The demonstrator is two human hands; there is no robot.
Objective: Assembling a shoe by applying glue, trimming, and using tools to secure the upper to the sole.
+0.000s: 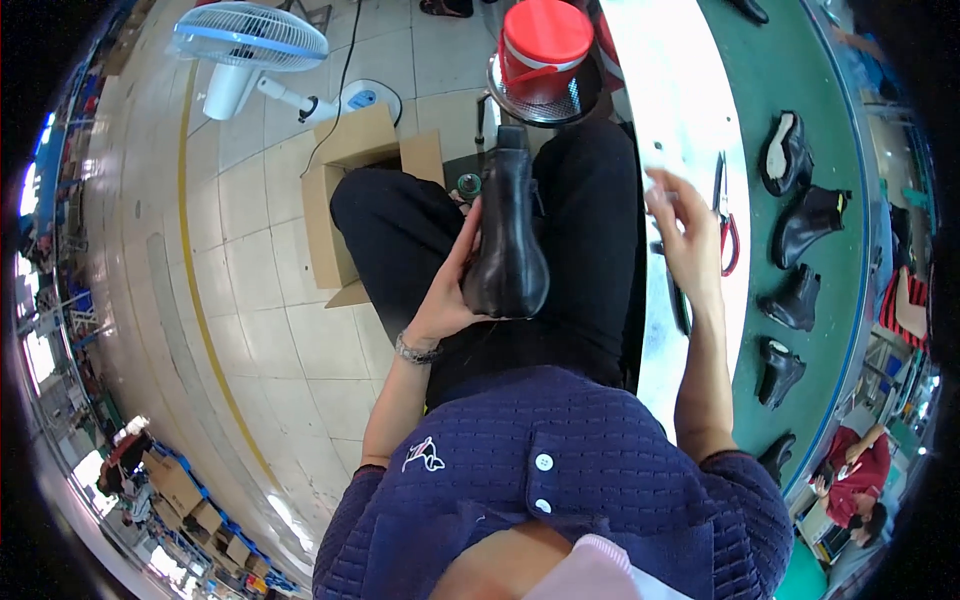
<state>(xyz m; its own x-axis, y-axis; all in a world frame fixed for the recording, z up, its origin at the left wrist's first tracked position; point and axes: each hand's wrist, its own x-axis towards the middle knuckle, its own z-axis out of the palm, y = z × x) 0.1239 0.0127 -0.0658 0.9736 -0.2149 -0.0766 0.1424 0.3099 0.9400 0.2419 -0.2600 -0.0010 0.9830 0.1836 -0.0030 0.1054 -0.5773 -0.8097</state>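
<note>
A black leather ankle boot (512, 240) is held above my lap, its rounded toe toward me. My left hand (447, 300) is closed round the boot's left side and toe, with part of the fingers hidden beneath it. Over the white bench on the right, my right hand (690, 235) has its thumb and fingers bent toward each other. Something small and pale shows at those fingertips, too small to name. Just right of that hand lies a pair of red-handled scissors (731, 245).
Beyond the bench runs a green conveyor belt (745, 385) carrying several black boots (800, 235). A red bucket (545, 45) stands ahead on a perforated metal stool (575, 105). An open cardboard box (320, 230) sits by my left knee, near a white-and-blue fan (250, 40).
</note>
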